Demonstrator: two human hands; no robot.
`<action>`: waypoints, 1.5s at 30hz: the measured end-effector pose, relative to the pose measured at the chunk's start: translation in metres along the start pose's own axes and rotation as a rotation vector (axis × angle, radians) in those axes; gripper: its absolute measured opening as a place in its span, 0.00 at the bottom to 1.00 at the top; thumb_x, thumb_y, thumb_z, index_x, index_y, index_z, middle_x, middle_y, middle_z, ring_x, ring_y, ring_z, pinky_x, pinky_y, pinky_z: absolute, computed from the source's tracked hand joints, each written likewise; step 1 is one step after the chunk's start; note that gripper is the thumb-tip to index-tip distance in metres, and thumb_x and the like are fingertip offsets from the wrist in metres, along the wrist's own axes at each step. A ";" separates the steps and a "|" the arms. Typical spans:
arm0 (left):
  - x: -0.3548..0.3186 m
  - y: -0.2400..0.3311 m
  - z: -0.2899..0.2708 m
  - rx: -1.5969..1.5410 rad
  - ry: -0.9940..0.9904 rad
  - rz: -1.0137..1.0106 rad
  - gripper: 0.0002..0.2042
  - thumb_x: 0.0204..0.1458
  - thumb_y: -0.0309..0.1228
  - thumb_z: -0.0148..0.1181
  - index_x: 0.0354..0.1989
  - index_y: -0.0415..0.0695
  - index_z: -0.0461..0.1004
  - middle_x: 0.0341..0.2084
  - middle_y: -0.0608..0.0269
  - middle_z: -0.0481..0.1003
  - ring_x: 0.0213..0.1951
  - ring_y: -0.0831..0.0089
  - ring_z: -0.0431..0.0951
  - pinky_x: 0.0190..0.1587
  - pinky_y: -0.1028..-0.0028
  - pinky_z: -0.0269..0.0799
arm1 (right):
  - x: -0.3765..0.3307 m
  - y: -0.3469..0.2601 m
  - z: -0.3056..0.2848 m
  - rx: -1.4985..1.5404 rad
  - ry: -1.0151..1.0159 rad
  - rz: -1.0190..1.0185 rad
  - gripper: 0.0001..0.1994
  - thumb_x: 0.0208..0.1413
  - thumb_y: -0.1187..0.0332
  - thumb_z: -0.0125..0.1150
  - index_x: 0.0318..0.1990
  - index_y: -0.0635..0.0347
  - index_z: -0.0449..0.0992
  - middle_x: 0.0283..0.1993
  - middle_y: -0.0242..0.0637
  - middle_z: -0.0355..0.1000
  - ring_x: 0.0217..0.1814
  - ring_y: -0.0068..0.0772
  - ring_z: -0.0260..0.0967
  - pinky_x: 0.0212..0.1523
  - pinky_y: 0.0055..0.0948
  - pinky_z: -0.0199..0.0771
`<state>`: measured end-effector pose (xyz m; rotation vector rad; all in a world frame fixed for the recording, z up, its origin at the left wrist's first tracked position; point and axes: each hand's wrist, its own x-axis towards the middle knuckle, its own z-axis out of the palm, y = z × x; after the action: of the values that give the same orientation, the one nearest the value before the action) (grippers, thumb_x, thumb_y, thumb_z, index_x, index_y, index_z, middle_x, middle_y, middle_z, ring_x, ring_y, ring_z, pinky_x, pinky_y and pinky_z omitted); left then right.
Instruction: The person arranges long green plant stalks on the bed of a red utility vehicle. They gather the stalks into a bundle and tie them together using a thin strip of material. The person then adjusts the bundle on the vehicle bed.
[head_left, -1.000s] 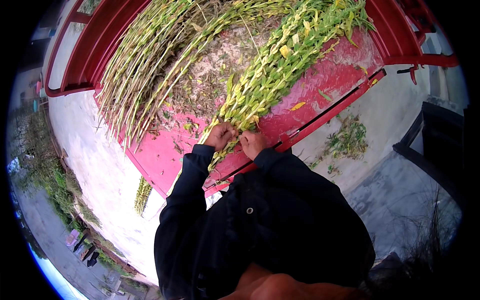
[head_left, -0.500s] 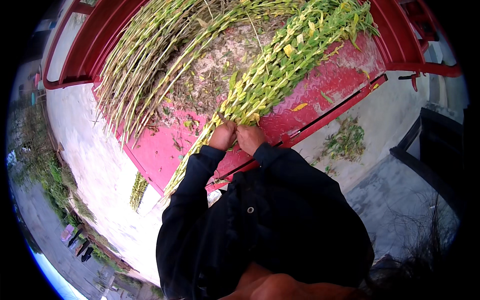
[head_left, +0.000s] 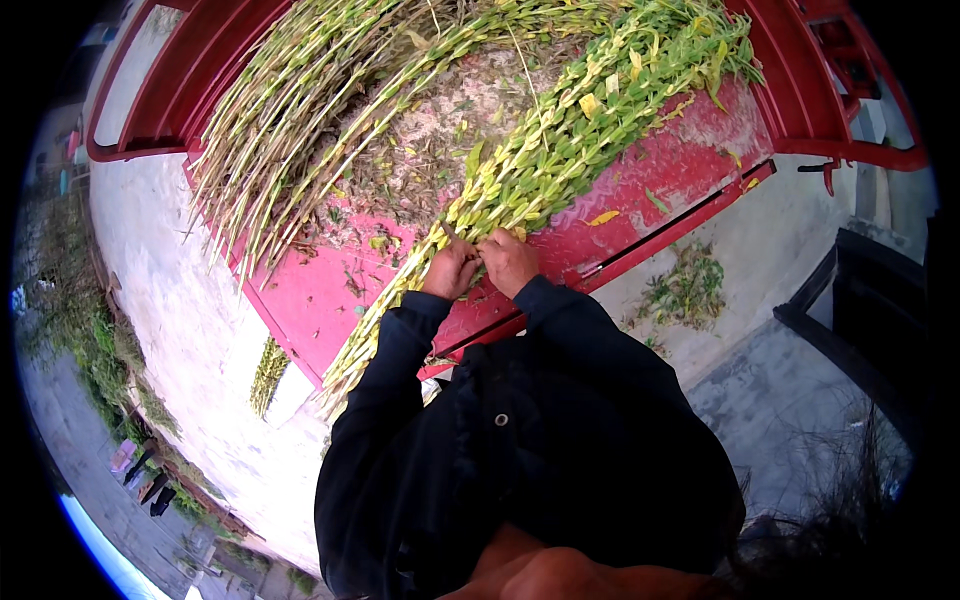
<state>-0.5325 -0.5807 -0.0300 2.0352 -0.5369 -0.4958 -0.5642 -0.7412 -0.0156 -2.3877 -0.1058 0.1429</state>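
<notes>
A long bundle of green, pod-covered sesame-like stalks (head_left: pixel 560 140) lies slantwise across a red truck bed (head_left: pixel 330 290). Its leafy tops are at the far right, its bare ends over the near left edge. At the near side of the bundle's middle, my left hand (head_left: pixel 452 268) is closed in a pinch against the stalks. Close beside it, my right hand (head_left: pixel 507 262) has its fingers curled in, almost meeting the left ones. What the fingertips hold is too small or hidden to make out.
A thicker heap of similar stalks (head_left: pixel 290 120) fills the bed's far left. Leaf litter (head_left: pixel 420 150) covers the bed between. Red side rails (head_left: pixel 835 140) rise at both sides. Fallen leaves (head_left: pixel 690 285) and a small stalk bundle (head_left: pixel 268 375) lie on the concrete.
My right hand has shifted slightly up and right, its fingers turned a little more toward the bundle. The left hand stays nearly in place. The bundle looks the same.
</notes>
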 end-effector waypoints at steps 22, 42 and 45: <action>-0.002 0.011 0.005 0.270 0.322 0.174 0.07 0.33 0.19 0.62 0.20 0.41 0.70 0.23 0.62 0.74 0.27 0.67 0.74 0.30 0.73 0.70 | -0.003 0.009 0.011 -0.114 0.047 -0.158 0.03 0.44 0.71 0.51 0.27 0.58 0.67 0.30 0.40 0.62 0.31 0.43 0.68 0.26 0.40 0.69; 0.012 -0.007 0.002 0.441 0.498 0.406 0.06 0.34 0.22 0.58 0.22 0.41 0.68 0.27 0.60 0.71 0.29 0.63 0.72 0.30 0.67 0.68 | 0.037 0.008 -0.001 0.067 -0.083 -0.115 0.08 0.44 0.74 0.55 0.33 0.51 0.75 0.31 0.34 0.65 0.28 0.44 0.68 0.27 0.39 0.68; 0.007 0.003 0.004 0.330 0.557 0.288 0.07 0.35 0.21 0.60 0.23 0.41 0.69 0.26 0.60 0.72 0.28 0.62 0.73 0.30 0.68 0.70 | 0.036 0.006 -0.001 0.062 -0.078 -0.104 0.05 0.45 0.72 0.53 0.31 0.51 0.74 0.30 0.35 0.64 0.27 0.45 0.68 0.26 0.41 0.68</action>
<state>-0.5290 -0.5888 -0.0300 2.2298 -0.5756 0.3509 -0.5280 -0.7418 -0.0212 -2.3096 -0.2584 0.1876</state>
